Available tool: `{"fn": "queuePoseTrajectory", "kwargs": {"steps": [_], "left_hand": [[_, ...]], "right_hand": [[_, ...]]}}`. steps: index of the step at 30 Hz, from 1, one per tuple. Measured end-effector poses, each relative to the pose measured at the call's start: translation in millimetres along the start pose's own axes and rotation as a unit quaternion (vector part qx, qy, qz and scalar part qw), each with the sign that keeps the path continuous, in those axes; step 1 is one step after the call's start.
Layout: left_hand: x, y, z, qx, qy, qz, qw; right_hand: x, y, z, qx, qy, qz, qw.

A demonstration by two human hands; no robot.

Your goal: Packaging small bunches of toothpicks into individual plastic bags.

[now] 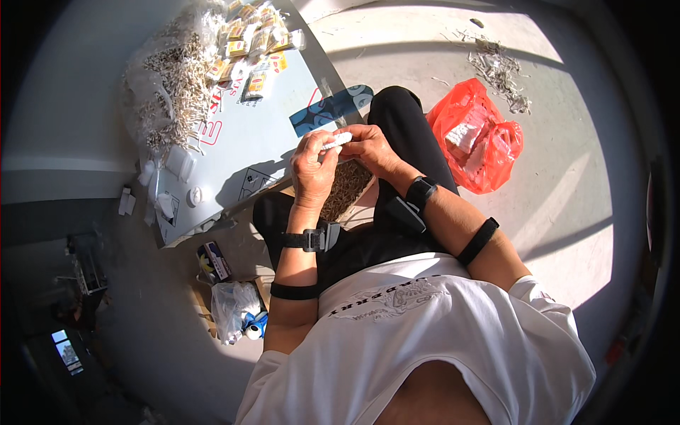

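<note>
Between my two hands is a small white bundle (338, 140), seemingly of short thin sticks like cotton swabs; its exact kind is too small to tell. My left hand (313, 170) pinches its near end with thumb and fingers. At the other end, the fingers of my right hand (371, 147) are closed on the same bundle. Both hands are above my lap, close to the table's near right edge. Below them, partly hidden by my left hand, a box of thin brownish sticks (347, 193) sits between my legs.
On the grey table (265, 134) lie a plastic bag of loose sticks (173, 78) and several small yellow-labelled packets (256, 44). A red plastic bag (476, 138) stands right of my leg, with scattered sticks (499, 74) beyond it. A carton (205, 312) is at lower left.
</note>
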State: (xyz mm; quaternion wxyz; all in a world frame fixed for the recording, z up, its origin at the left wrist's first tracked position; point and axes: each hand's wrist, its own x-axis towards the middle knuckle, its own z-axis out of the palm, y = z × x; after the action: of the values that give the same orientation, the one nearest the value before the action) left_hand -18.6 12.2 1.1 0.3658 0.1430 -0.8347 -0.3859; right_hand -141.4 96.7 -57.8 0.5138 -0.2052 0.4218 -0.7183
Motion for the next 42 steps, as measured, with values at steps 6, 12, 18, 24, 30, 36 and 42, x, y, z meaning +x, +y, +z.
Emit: {"fn": "queuePoseTrajectory", "kwargs": {"steps": [6, 12, 18, 24, 30, 36, 42], "left_hand": [[1, 1, 1, 0.056, 0.019, 0.024, 0.998], [4, 5, -1, 0.09, 0.01, 0.053, 0.994], [6, 8, -3, 0.111, -0.001, 0.061, 0.992], [7, 10, -4, 0.136, 0.01, 0.077, 0.988], [7, 11, -3, 0.139, 0.005, 0.073, 0.988], [8, 15, -4, 0.141, -0.008, 0.075, 0.987], [11, 20, -3, 0.169, -0.006, 0.091, 0.981]], "right_hand": [[-2, -2, 2, -0.015, 0.005, -0.011, 1.0], [0, 0, 1, -0.022, -0.003, -0.013, 1.0], [1, 4, -1, 0.004, -0.008, -0.021, 1.0], [1, 2, -1, -0.014, -0.014, -0.023, 1.0], [0, 0, 1, -0.009, -0.008, -0.025, 1.0], [-2, -4, 5, -0.051, -0.007, -0.048, 0.998], [-4, -6, 7, -0.099, 0.01, -0.05, 0.994]]}}
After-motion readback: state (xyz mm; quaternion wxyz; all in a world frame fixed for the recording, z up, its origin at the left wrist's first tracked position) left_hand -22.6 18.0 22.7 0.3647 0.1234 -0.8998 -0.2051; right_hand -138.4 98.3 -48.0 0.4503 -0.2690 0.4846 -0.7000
